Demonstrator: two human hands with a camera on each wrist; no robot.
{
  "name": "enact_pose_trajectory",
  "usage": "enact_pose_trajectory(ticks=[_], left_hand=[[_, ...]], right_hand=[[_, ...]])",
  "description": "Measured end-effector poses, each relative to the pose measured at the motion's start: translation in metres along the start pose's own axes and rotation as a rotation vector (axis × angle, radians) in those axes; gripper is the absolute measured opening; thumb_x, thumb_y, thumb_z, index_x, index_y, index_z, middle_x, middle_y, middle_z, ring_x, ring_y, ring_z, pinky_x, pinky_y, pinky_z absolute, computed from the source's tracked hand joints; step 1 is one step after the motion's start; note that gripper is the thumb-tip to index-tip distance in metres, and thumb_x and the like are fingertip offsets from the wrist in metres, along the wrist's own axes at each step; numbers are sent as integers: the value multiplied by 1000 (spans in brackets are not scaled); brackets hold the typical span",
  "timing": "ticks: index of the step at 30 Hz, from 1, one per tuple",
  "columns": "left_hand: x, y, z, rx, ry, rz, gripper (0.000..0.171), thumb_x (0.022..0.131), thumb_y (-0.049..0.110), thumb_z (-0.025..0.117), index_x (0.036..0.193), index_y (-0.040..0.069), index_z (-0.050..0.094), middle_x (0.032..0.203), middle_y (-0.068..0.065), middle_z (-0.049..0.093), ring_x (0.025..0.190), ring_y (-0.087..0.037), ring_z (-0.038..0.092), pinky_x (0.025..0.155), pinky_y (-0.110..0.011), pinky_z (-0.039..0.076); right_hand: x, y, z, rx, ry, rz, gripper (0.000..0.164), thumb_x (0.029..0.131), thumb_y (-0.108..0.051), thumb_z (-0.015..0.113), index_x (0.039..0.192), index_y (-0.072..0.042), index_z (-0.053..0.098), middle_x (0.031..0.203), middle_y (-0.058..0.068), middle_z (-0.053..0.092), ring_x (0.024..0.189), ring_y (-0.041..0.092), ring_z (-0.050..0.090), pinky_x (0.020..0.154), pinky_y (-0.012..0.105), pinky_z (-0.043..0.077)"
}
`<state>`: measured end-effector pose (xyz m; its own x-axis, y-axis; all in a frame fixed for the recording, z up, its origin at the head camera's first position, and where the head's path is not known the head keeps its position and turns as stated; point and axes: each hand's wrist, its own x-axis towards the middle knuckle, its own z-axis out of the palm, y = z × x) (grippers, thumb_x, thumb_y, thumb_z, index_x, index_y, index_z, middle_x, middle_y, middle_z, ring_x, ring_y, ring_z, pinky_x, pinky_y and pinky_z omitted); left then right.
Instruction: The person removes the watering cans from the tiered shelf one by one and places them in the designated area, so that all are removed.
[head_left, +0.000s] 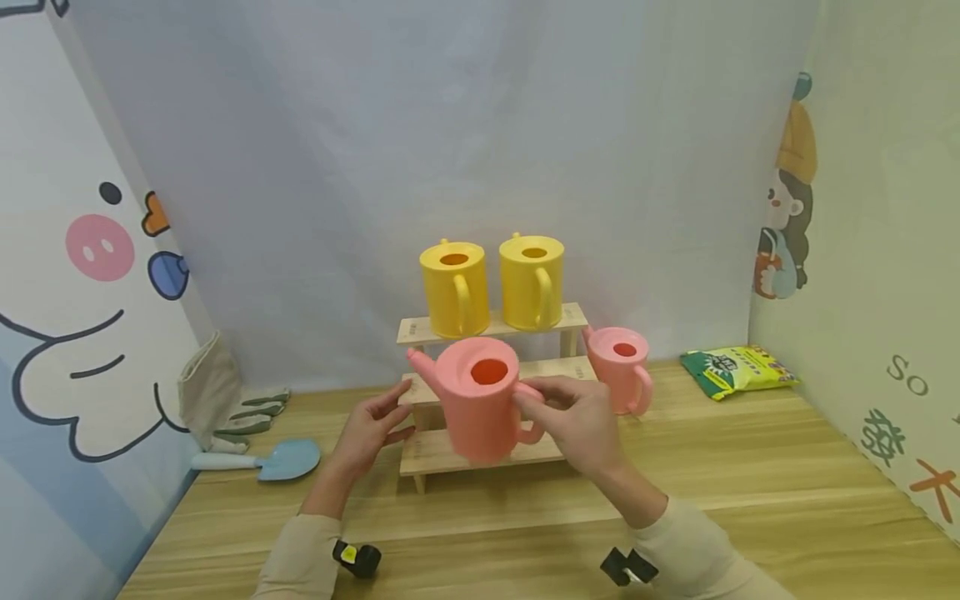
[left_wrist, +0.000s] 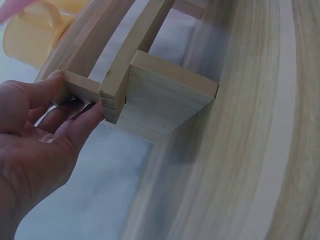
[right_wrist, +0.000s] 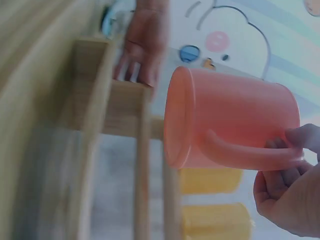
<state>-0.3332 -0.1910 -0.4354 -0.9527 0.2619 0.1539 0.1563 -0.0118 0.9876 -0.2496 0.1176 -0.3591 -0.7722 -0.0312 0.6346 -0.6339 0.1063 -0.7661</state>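
By its handle, my right hand (head_left: 573, 421) holds a pink watering can (head_left: 480, 417) in front of the wooden tiered stand (head_left: 495, 454), its spout pointing left. In the right wrist view the fingers and thumb pinch the top of the can's handle (right_wrist: 250, 156). At the stand's left side, my left hand (head_left: 367, 429) grips the end of the middle shelf, thumb above and fingers below, as the left wrist view shows at the shelf end (left_wrist: 82, 85). Two yellow watering cans (head_left: 455, 290) stand on the top shelf. Another pink watering can (head_left: 621, 371) is right of the stand.
A light blue trowel (head_left: 288, 460) lies on the wooden table (head_left: 750, 483) at left, near grey-green gloves (head_left: 213, 392) leaning by the wall. A green and yellow packet (head_left: 738, 371) lies at the back right. Cloth walls border the back and sides.
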Motion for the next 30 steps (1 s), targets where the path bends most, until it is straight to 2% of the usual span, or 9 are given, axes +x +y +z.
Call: enact_pose_trajectory(ticks=[4,7,10,15,17,22,24,28,30], left_hand=[[-2,1,-1,13,-23,9,54,105,10,54,154,0,34,163,-18,21,148,-33,21,100,-42,54],[-3,2,-1,22,-32,8,55,105,12,55,155,1,33,163,-17,20,148,-35,20,101,-42,53],[-3,2,-1,26,-33,5,56,105,13,55,155,2,34,163,-16,19,148,-35,21,101,-42,52],[-2,1,-1,20,-33,7,55,105,13,55,155,2,34,163,-16,20,149,-34,20,102,-42,52],[-2,1,-1,19,-36,11,56,105,14,56,155,2,34,163,-16,20,149,-34,19,102,-43,52],[-2,1,-2,19,-37,15,56,105,14,56,155,2,34,163,-16,19,149,-35,18,102,-43,52],[-2,1,-2,21,-34,14,56,104,14,56,155,2,34,163,-16,20,149,-35,19,101,-42,52],[-2,0,-2,24,-30,12,56,104,14,57,155,2,35,163,-16,20,148,-35,20,101,-42,52],[-2,1,-2,24,-35,13,56,104,14,56,155,2,34,163,-16,20,149,-35,20,101,-42,52]], right_hand=[[11,-19,-23,21,89,-65,14,84,3,79,98,6,77,84,14,74,67,18,71,80,23,61],[17,-33,-42,14,186,-91,13,83,7,78,96,8,76,86,10,75,72,14,72,81,21,60],[22,-42,-64,31,280,-82,14,83,8,78,96,11,75,87,5,76,71,14,72,65,21,62],[32,-47,-100,74,436,-72,20,82,2,81,98,13,74,84,5,77,73,15,73,74,21,61],[36,-44,-114,76,496,-55,23,82,-2,82,97,13,75,83,7,76,72,16,73,75,19,60],[44,-27,-145,-112,622,56,26,85,-13,82,102,6,77,81,-3,75,70,11,71,71,15,57],[46,-18,-154,-187,651,94,26,86,-14,80,103,5,78,79,-8,74,64,9,68,68,12,56],[49,1,-169,-216,676,121,24,85,-12,79,98,9,77,70,-7,71,46,11,59,55,12,54],[49,10,-174,-249,674,170,27,85,-15,79,99,8,77,68,-10,70,46,10,57,53,12,52]])
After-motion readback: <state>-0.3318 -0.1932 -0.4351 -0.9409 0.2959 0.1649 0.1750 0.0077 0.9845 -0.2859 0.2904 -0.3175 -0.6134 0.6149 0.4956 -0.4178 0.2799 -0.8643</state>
